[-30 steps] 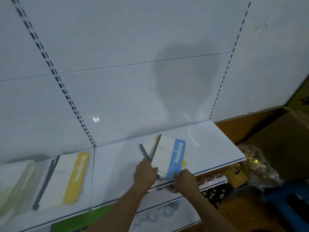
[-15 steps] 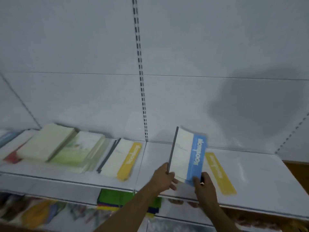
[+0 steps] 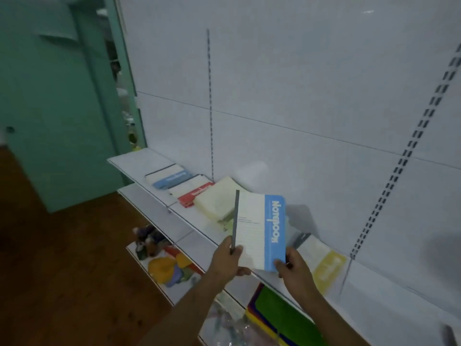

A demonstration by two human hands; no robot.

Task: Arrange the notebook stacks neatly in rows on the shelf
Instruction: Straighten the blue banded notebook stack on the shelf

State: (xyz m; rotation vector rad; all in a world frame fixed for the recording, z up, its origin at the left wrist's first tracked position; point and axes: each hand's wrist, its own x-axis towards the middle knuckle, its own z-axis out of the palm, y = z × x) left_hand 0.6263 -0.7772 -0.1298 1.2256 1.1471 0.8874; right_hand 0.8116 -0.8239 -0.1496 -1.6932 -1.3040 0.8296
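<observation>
Blue-banded notebook stack (image 3: 260,231) gripped by left hand (image 3: 228,259), right hand (image 3: 294,267), above shelf (image 3: 197,242).

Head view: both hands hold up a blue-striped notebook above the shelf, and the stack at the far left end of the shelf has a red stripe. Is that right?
Not quite. In the head view the left hand and right hand do hold the blue-striped notebook above the shelf, but the far-left stack has a blue stripe. The red-striped stack lies next to it.

Blue-banded notebook stack (image 3: 260,231), upright above shelf (image 3: 199,237)
</observation>
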